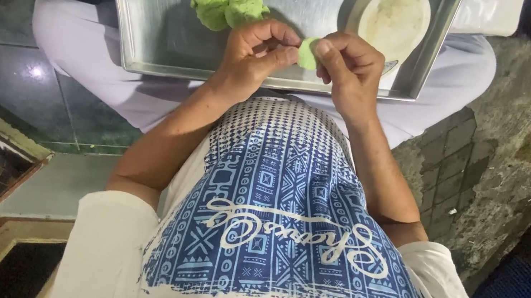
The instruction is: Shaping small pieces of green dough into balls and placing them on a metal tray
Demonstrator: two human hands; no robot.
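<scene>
Now | left hand (pixel 254 49) + right hand (pixel 349 65) pinch green dough (pixel 307 53) | over metal tray (pixel 159 7)

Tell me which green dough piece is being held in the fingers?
It's the small flat green dough piece, pinched between the left hand and right hand. The two bigger green dough lumps just lie untouched on the metal tray.
</scene>
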